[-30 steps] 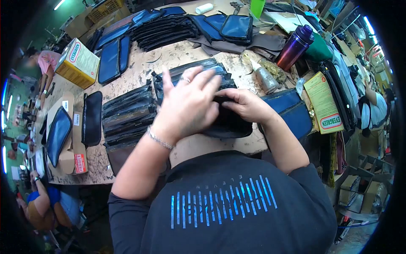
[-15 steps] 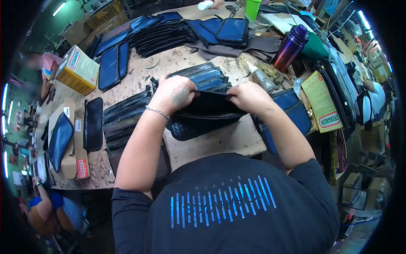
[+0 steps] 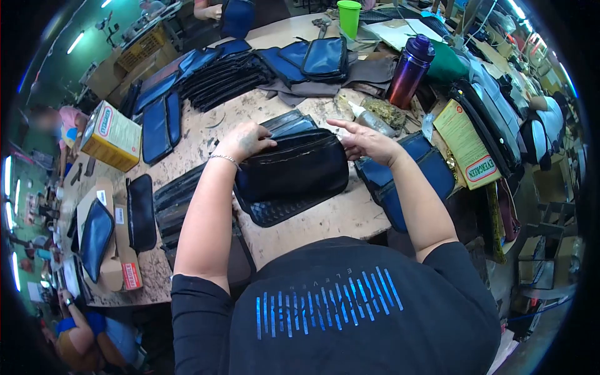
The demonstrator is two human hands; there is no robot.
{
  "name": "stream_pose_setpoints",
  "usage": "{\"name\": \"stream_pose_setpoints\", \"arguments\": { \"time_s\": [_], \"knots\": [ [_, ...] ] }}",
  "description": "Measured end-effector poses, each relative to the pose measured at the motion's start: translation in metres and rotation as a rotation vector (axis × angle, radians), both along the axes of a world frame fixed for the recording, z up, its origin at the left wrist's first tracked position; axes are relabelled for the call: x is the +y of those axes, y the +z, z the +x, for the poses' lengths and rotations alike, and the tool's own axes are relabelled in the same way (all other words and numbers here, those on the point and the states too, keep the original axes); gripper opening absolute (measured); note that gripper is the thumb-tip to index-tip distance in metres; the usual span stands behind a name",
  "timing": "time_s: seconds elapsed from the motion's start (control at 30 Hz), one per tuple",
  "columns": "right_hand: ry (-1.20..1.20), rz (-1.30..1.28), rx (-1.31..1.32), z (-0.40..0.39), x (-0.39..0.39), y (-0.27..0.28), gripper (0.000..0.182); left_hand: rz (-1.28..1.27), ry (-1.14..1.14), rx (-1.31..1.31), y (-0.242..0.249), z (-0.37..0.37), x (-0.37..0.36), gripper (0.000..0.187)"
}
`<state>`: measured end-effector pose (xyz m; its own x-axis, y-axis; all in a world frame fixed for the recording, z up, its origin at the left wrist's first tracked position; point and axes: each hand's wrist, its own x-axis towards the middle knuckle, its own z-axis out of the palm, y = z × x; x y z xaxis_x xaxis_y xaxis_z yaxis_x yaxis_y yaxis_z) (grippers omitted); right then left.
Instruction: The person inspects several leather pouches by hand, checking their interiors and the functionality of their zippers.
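Note:
A black pouch (image 3: 297, 169) with a seam along its upper edge lies in front of me, with a textured black panel (image 3: 275, 211) showing below it. At its upper left corner, my left hand (image 3: 247, 142) is closed on the edge. My right hand (image 3: 373, 142) is beside the upper right corner, its fingers apart and the index finger stretched out; its fingertips are close to the edge or touching it. Behind the pouch lie dark blue strip-like pieces (image 3: 289, 124), partly hidden by it.
Stacked black pouches (image 3: 222, 84) and blue pouches (image 3: 325, 57) lie at the back. A purple bottle (image 3: 410, 72), a green cup (image 3: 349, 19) and an Evergreen can (image 3: 111, 136) stand on the worktable (image 3: 319, 222). Across the table, another person's hand (image 3: 214, 11) holds a blue piece.
The pouch, held with its mouth gaping before, now lies flatter with its front face showing. My right hand has loosened and its fingers have spread. The view has shifted slightly.

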<state>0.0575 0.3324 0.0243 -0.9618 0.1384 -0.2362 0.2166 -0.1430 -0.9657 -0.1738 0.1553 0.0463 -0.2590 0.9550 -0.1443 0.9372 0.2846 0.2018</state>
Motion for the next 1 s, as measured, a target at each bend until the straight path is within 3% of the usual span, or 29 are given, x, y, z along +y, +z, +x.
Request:
{"name": "stream_pose_setpoints", "arguments": {
  "time_s": [0.07, 0.13, 0.2, 0.27, 0.47, 0.53, 0.6, 0.67, 0.7, 0.73, 0.8, 0.83, 1.0],
  "knots": [
    [0.073, -0.016, 0.033, -0.001, -0.001, -0.005, 0.057, 0.251, 0.007, -0.191, -0.014, -0.01, 0.002, 0.035],
    [0.069, 0.094, 0.049, -0.003, -0.01, -0.002, 0.064, 0.269, 0.052, -0.179, -0.004, -0.001, 0.003, 0.037],
    [0.054, 0.184, 0.074, -0.006, -0.012, -0.008, 0.06, 0.346, 0.071, -0.377, 0.002, 0.012, 0.005, 0.037],
    [0.045, 0.159, 0.097, -0.008, -0.015, -0.009, 0.056, 0.349, -0.118, -0.55, 0.002, 0.03, 0.007, 0.045],
    [0.044, -0.013, 0.111, -0.006, -0.039, 0.021, 0.039, 0.299, -0.186, -0.466, 0.034, 0.06, -0.003, 0.039],
    [0.159, -0.112, 0.254, -0.005, -0.044, 0.026, 0.038, 0.192, -0.133, -0.633, 0.049, 0.054, -0.022, 0.034],
    [0.148, -0.033, 0.314, -0.014, -0.051, 0.026, 0.035, 0.189, -0.086, -0.695, 0.057, 0.054, -0.038, 0.029],
    [0.226, 0.401, 0.586, -0.029, -0.055, 0.026, 0.027, 0.238, -0.076, -0.78, 0.056, 0.051, -0.053, 0.026],
    [0.23, 0.422, 0.656, -0.035, -0.061, 0.031, 0.025, 0.24, -0.057, -0.823, 0.057, 0.051, -0.059, 0.025],
    [0.244, 0.414, 0.666, -0.038, -0.066, 0.033, 0.025, 0.244, -0.04, -0.815, 0.058, 0.05, -0.065, 0.025],
    [0.307, 0.109, 0.429, -0.042, -0.073, 0.037, 0.03, 0.291, 0.004, -0.839, 0.058, 0.052, -0.077, 0.025],
    [0.335, 0.074, 0.347, -0.042, -0.075, 0.04, 0.035, 0.315, 0.024, -0.787, 0.061, 0.054, -0.082, 0.024],
    [0.247, 0.135, 0.315, -0.043, -0.083, 0.043, 0.035, 0.427, 0.123, -0.631, 0.063, 0.071, -0.098, 0.022]
  ]
}}
